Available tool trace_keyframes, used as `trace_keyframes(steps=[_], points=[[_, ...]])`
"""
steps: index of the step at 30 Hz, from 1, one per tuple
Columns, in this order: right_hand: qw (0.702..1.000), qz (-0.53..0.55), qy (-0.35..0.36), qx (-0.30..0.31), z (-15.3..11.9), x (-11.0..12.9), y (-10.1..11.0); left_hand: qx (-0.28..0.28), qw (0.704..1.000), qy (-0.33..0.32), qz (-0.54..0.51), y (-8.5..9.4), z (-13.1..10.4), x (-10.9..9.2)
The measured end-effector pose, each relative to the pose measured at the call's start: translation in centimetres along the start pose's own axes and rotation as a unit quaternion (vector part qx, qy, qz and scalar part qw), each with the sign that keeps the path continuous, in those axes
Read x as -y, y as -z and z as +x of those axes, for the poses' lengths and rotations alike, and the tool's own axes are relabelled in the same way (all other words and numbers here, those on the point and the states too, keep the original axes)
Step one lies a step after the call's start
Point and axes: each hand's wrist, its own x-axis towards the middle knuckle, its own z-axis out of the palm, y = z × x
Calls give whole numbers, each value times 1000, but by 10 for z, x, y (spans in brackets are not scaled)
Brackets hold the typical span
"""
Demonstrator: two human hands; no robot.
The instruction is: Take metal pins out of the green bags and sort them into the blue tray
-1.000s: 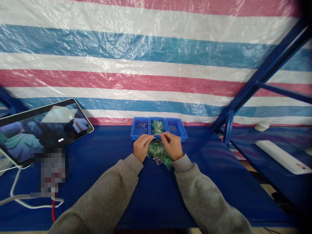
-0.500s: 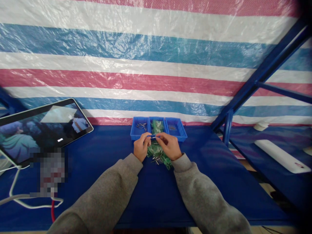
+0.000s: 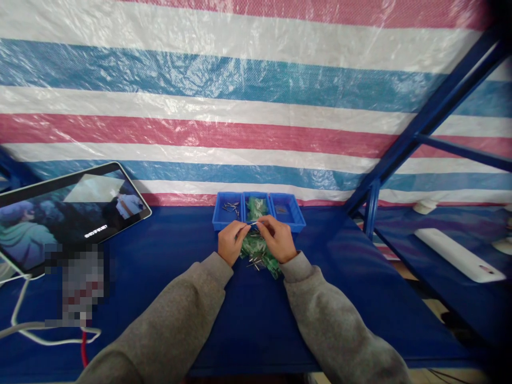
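Observation:
My left hand (image 3: pixel 232 241) and my right hand (image 3: pixel 279 239) meet fingertip to fingertip in front of three blue bins. Both pinch a small, thin, light-coloured piece (image 3: pixel 253 223) between them; its exact kind is too small to make out. Right below the hands lies a heap of green-tinted clear plastic packets (image 3: pixel 253 244), partly hidden by my fingers. Several thin metal pins (image 3: pixel 256 262) rest at the near side of that heap.
The left bin (image 3: pixel 219 217) holds loose metal pins, the middle bin (image 3: pixel 245 214) green packets, the right bin (image 3: pixel 295 216) a few small pieces. A tablet (image 3: pixel 76 208) and cables (image 3: pixel 52 340) occupy the left. Blue metal bars (image 3: pixel 394 152) and a white object (image 3: pixel 458 255) are at right.
My left fingers have stretched out a little towards the right hand, and the fingertips are closer together. The thin piece stays between the hands. The view has shifted slightly.

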Motion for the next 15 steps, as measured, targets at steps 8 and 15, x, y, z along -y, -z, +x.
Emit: trace_keyframes(steps=[8, 15], points=[[1000, -14, 22, 14, 1, 2, 2, -3, 1000, 1, 7, 2, -1, -3], [997, -56, 28, 35, 0, -4, -1, -22, 1000, 2, -18, 1, -1, -5]])
